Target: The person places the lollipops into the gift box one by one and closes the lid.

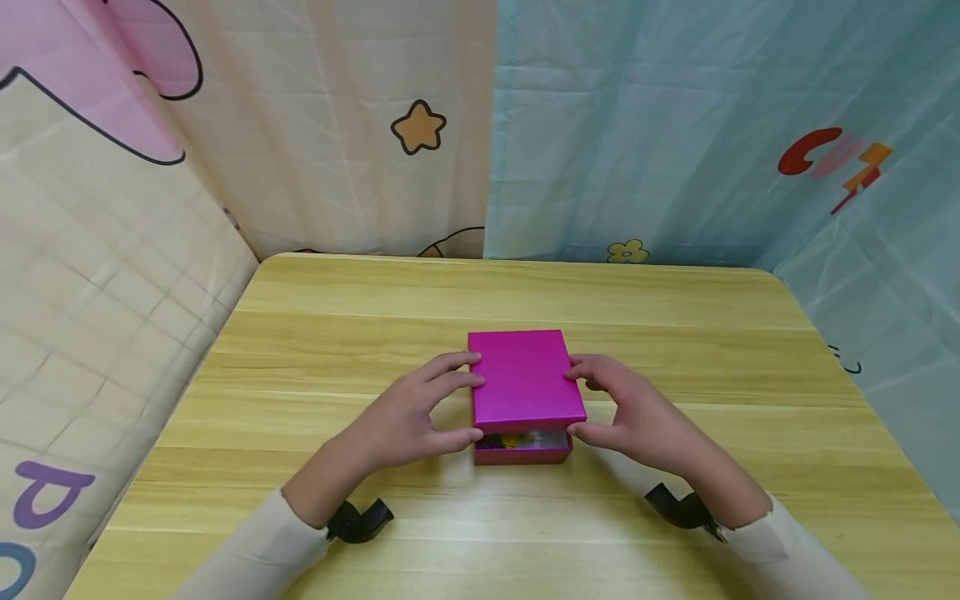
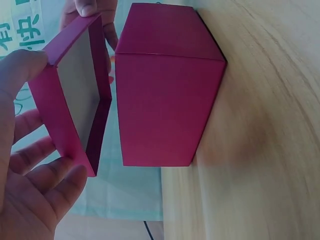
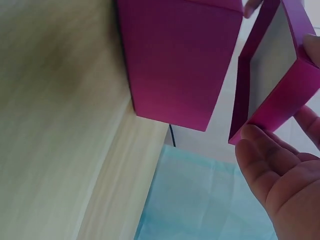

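Observation:
A bright pink box lid (image 1: 527, 377) is held level between both hands, raised above its matching pink box (image 1: 521, 457). My left hand (image 1: 408, 412) grips the lid's left side, thumb at the near corner and fingers along the edge. My right hand (image 1: 637, 408) grips the right side the same way. In the left wrist view a gap separates the lid (image 2: 70, 95) from the box (image 2: 170, 107), and the lid's pale inside shows. Through the gap in the head view, small yellow and dark contents (image 1: 513, 440) appear inside the box; most of them are hidden under the lid.
The box stands on a light wooden table (image 1: 360, 317). Printed curtains (image 1: 337, 167) hang behind the table and along both sides. A black strap (image 1: 360, 521) is worn at the left wrist, another black strap (image 1: 678, 507) at the right.

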Tool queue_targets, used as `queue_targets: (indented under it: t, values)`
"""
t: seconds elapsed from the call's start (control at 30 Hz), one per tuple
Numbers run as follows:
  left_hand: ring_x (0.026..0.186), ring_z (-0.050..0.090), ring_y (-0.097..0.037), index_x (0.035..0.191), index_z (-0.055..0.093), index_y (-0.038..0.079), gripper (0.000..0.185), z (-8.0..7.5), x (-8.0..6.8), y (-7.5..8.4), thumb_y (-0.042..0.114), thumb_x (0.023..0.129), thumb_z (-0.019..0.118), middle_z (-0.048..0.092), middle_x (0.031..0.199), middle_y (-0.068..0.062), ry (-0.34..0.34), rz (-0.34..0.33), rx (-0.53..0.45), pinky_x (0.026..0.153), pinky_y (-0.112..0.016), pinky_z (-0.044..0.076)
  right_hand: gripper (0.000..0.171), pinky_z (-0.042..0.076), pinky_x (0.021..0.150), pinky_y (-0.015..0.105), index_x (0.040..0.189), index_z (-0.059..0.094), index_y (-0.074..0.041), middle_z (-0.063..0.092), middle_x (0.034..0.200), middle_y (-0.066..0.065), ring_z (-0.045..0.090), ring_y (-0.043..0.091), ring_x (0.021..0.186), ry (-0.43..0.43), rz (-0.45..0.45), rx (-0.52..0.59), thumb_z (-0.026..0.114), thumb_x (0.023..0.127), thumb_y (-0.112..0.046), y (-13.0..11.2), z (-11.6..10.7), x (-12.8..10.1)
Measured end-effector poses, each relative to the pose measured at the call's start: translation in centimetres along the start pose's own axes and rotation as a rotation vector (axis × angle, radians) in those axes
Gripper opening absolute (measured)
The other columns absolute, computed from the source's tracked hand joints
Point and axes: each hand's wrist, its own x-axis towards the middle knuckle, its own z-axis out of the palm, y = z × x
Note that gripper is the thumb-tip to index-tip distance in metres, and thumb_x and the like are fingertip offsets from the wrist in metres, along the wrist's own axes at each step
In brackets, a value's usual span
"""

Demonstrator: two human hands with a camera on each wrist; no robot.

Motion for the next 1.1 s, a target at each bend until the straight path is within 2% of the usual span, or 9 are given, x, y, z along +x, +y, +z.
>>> queue_targets:
  t: [0.13,0.3,0.43,0.63,0.83,1.1]
  values:
    - [0.123,0.057,-0.025,0.127,0.062,0.010,0.055,0.2,-0.2,0.2,0.034,0.082,0.083,0.046,0.148,-0.004,-0.028,0.019,0.035,0.097,-0.037,0.050,0.052,0.051,0.094,0.046,0.124,0.057,-0.016,0.050,0.143,0.004,0.058,0.029,0.119,-0.003,-0.020,-0.084,0.085,0.081,-0.023,0.0,0.3,-0.6]
    - [0.114,0.063,-0.022,0.126,0.062,0.010,0.054,0.4,-0.5,0.6,0.036,0.083,0.082,0.046,0.146,-0.006,-0.060,0.030,0.056,0.093,-0.034,0.052,0.054,0.051,0.095,0.045,0.124,0.059,-0.014,0.050,0.142,0.004,0.053,0.026,0.126,-0.004,-0.033,-0.169,0.086,0.079,-0.025,0.0,0.7,-1.2]
    - [0.110,0.064,-0.022,0.126,0.062,0.010,0.054,0.5,-0.6,0.8,0.038,0.084,0.080,0.046,0.146,-0.007,-0.082,0.033,0.063,0.091,-0.033,0.053,0.055,0.050,0.096,0.044,0.126,0.059,-0.014,0.050,0.142,0.005,0.051,0.028,0.129,-0.016,-0.015,-0.177,0.087,0.079,-0.024,0.0,1.0,-1.4]
    - [0.112,0.063,-0.022,0.126,0.062,0.010,0.054,1.1,-0.7,0.6,0.039,0.085,0.079,0.046,0.145,-0.006,-0.103,0.030,0.085,0.092,-0.033,0.052,0.056,0.050,0.096,0.046,0.126,0.059,-0.013,0.050,0.143,0.006,0.051,0.030,0.129,-0.041,0.029,-0.186,0.087,0.078,-0.025,-0.1,1.4,-1.5]
    - [0.110,0.063,-0.021,0.126,0.062,0.009,0.054,1.4,-0.7,0.4,0.039,0.084,0.080,0.046,0.144,-0.006,-0.099,0.040,0.106,0.090,-0.032,0.053,0.055,0.050,0.096,0.046,0.124,0.059,-0.012,0.050,0.143,0.007,0.051,0.030,0.128,-0.044,0.026,-0.196,0.087,0.078,-0.025,0.3,1.8,-1.6]
    - [0.106,0.064,-0.019,0.127,0.062,0.010,0.055,1.4,-0.7,0.4,0.040,0.085,0.079,0.046,0.146,-0.006,-0.120,0.008,0.113,0.089,-0.032,0.053,0.056,0.051,0.096,0.044,0.124,0.060,-0.011,0.051,0.142,0.007,0.051,0.030,0.128,-0.039,0.023,-0.208,0.087,0.077,-0.025,0.5,2.2,-1.5]
